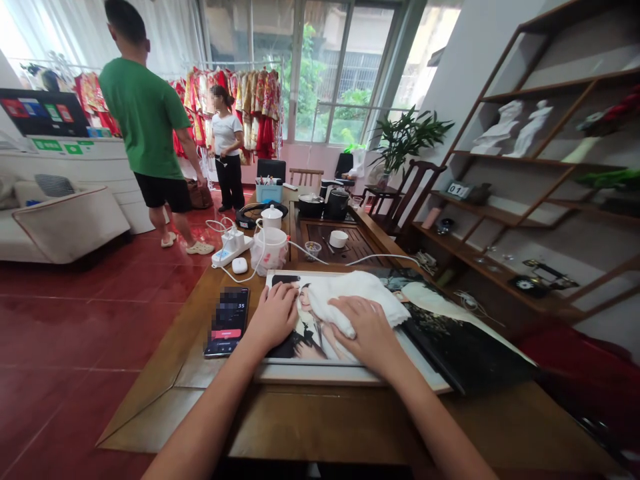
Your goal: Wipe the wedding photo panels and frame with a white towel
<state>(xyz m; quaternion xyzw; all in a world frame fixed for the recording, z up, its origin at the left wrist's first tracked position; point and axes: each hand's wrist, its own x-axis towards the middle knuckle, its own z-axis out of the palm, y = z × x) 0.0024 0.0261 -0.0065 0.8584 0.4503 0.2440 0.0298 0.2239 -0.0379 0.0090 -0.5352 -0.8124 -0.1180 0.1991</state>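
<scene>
Pressing crumpled white cloth (pixel 357 293) onto large open glossy photo album (pixel 450 340) with right hand (pixel 367 333): palm down, fingers curled over a bunched fold at the cloth's near edge, the rest of it spreading toward 12 o'clock of the hand. Pinning the left page with left hand (pixel 274 315), at 9 o'clock of the right hand: laid flat, fingers slightly spread, gripping nothing.

Noting the album flat on brown wooden table (pixel 320 420), close to its near edge at 6 o'clock, straight ahead of the body. Noting the white cloth near the centre fold, over a printed portrait.

Handling, judged from looks only:
- Rating the white cloth light, limp and shapeless. Gathers under the fingers, so best taken by a bunch and not by a corner.
- Rating the album heavy, with stiff board pages and a glossy face. Probably slick, quick to show prints and scratches. Best held at the outer cover edges, 3 and 9 o'clock, with both hands, never by one page.

Logging a black smartphone (pixel 227 321) just beside the album at 9 o'clock, clear of the left hand. Logging a white power strip with cables (pixel 231 248) and a white lidded teapot (pixel 271 217) toward 11 to 12 o'clock. Logging two other people standing well apart at 10 to 11 o'clock, hands away from the table.
</scene>
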